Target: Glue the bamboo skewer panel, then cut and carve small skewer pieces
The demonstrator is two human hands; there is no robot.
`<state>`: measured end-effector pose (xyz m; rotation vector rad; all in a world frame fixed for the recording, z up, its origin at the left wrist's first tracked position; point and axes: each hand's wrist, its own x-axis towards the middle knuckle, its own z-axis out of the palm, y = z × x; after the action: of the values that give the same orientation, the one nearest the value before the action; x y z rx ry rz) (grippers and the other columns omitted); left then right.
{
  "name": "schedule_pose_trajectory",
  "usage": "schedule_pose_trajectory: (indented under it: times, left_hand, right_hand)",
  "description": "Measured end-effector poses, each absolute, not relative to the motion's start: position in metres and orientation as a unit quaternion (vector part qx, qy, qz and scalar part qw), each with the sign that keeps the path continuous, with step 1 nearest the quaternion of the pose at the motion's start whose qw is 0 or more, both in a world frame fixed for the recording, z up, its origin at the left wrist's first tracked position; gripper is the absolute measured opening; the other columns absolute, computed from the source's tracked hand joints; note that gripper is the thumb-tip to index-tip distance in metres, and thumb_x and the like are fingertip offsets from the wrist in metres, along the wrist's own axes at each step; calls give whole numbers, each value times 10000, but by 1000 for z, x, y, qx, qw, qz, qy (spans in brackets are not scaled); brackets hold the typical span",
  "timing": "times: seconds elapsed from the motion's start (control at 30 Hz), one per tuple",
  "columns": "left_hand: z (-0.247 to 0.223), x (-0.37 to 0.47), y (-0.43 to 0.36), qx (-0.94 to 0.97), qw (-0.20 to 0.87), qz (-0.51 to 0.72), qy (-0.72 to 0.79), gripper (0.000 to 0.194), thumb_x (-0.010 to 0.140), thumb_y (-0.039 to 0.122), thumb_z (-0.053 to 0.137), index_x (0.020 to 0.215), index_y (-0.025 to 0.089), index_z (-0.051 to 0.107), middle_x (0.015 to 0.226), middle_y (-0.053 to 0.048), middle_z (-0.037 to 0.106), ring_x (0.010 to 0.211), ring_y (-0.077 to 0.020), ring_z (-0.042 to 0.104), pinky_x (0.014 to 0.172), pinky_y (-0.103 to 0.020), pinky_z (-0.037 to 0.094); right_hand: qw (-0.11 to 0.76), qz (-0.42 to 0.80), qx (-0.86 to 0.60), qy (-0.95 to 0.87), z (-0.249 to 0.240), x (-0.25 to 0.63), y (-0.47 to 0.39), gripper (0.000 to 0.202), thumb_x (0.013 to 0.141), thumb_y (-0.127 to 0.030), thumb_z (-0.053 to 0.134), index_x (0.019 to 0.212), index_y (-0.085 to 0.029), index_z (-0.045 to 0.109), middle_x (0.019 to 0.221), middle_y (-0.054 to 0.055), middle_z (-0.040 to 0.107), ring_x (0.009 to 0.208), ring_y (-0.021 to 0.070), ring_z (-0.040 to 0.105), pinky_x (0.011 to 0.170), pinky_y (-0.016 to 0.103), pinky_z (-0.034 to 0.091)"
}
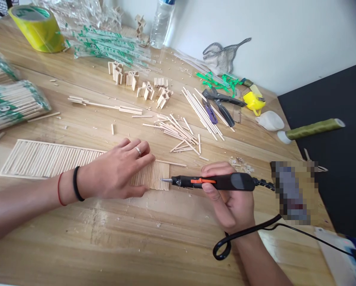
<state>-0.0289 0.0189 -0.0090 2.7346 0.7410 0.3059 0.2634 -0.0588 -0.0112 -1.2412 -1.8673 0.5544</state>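
A long flat panel of thin wooden sticks [55,159], laid side by side within a stick frame, lies on the wooden table. My left hand [115,169] is over its right part, thumb at the near edge and bent fingers at the far edge, gripping it across its width. My right hand [231,202] is closed round a black hot glue pen [225,182] with an orange trigger. The pen's metal tip points left, over the panel's right end; I cannot tell if it touches. My left palm hides part of the panel.
Loose sticks [180,133], pliers [222,105] and small stick bundles [146,91] lie beyond the panel. Bagged sticks [15,103] are at left, yellow tape [37,28] and a bottle [162,24] at the back. The pen's black cord [255,228] loops over my right wrist.
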Motion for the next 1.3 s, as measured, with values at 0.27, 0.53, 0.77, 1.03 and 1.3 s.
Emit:
schedule_pose_trajectory:
  times: [0.27,0.53,0.77,1.03,1.3]
  left_hand:
    - [-11,-30,19,950,147,110,254,470,916,484,623,1219,125,600,1187,-165,587,1059,-332,558,942,-514,463]
    - [-10,-29,19,949,146,110,256,467,920,488,621,1217,128,603,1189,-166,591,1068,-333,563,944,-510,460]
    - [-9,-29,18,948,146,106,262,451,913,486,631,1208,146,599,1182,-151,592,1058,-323,560,950,-499,454]
    - [-10,-30,19,948,149,106,260,459,907,490,637,1209,146,597,1174,-155,589,1060,-332,556,941,-506,455]
    - [-8,-29,19,947,156,109,260,451,891,480,664,1190,147,609,1161,-149,586,1045,-330,557,929,-497,451]
  right_hand:
    - [383,194,-472,-770,-7,253,-57,126,929,-157,645,1017,-235,601,931,27,630,895,199,631,800,336,514]
    - [400,144,-520,-741,-10,257,-61,153,918,-161,675,1038,-231,611,968,37,626,900,206,638,809,353,507]
    - [392,193,-489,-755,-6,257,-60,83,939,-175,618,996,-232,596,922,30,617,888,203,628,790,345,507]
    - [389,140,-527,-742,-7,253,-58,100,930,-190,666,1002,-238,615,933,35,638,850,205,656,743,349,531]
    - [387,170,-496,-759,-6,257,-57,89,933,-182,634,994,-238,600,908,34,631,857,207,647,764,361,527]
